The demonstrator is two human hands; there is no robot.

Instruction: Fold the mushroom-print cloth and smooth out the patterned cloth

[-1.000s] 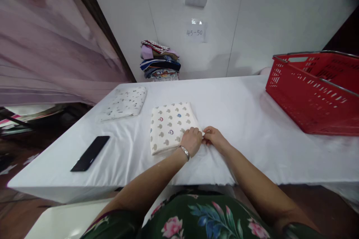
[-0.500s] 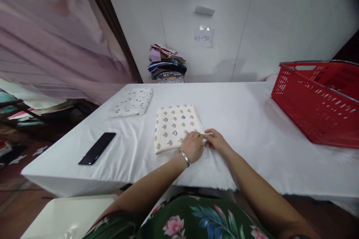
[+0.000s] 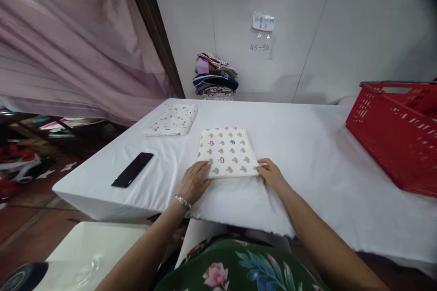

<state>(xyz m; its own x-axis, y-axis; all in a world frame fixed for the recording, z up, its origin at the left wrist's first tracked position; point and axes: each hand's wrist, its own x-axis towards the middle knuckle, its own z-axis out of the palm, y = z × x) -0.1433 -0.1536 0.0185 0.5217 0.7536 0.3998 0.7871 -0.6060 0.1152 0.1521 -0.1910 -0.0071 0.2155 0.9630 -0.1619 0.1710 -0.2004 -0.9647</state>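
Note:
A folded white cloth [image 3: 228,149] printed with beige mushrooms, a few of them outlined in red, blue and purple, lies flat on the white-covered table. At its near left corner is my left hand [image 3: 195,183], a bracelet on the wrist, the fingers over the cloth and the thumb by the front edge. My right hand [image 3: 271,174] pinches the near right corner between thumb and fingers. Farther back on the left rests a second folded white cloth [image 3: 174,119] with a small dark print, touched by neither hand.
A black phone [image 3: 133,170] lies on the table's left side. A red plastic basket [image 3: 385,134] stands at the right. Against the wall is a stack of folded fabrics [image 3: 215,77]. A white stool [image 3: 92,245] is below the table's near left edge.
My left hand has moved from the cloth's near right corner to its near left corner. My right hand stays at the right corner, which now lies flatter. The camera view has turned left.

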